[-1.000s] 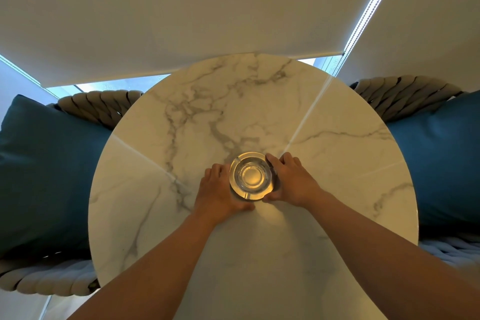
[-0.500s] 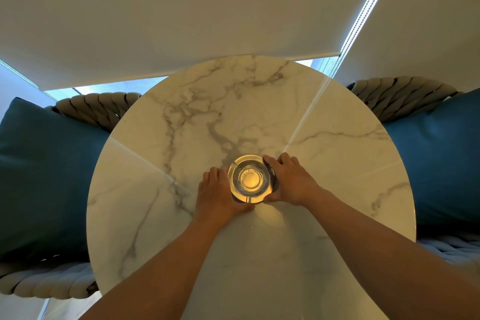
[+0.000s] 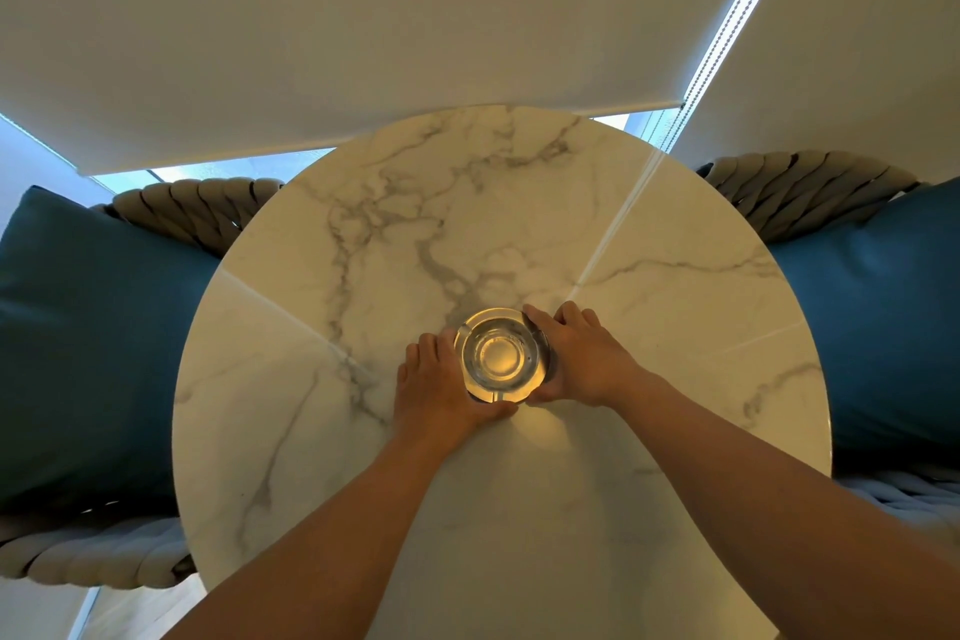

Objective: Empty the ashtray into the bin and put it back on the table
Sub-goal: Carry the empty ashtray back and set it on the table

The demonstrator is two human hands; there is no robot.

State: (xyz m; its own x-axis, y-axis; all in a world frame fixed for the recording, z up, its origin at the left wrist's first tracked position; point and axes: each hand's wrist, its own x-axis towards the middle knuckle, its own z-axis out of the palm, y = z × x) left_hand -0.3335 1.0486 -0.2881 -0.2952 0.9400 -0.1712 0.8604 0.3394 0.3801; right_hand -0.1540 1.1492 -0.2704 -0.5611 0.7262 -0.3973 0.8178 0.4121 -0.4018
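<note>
A round clear glass ashtray (image 3: 500, 354) rests near the middle of a round white marble table (image 3: 675, 307). Its bowl looks empty and glows yellow. My left hand (image 3: 439, 385) cups its left side and my right hand (image 3: 582, 356) cups its right side, fingers wrapped around the rim. No bin is in view.
Woven rope chairs with dark teal cushions stand on both sides, one on the left (image 3: 88, 343) and one on the right (image 3: 883, 307). A pale roller blind (image 3: 363, 16) with a bead chain (image 3: 727, 26) hangs behind the table.
Both hands stay cupped on the ashtray, which keeps its spot on the table. Only the camera has shifted slightly.
</note>
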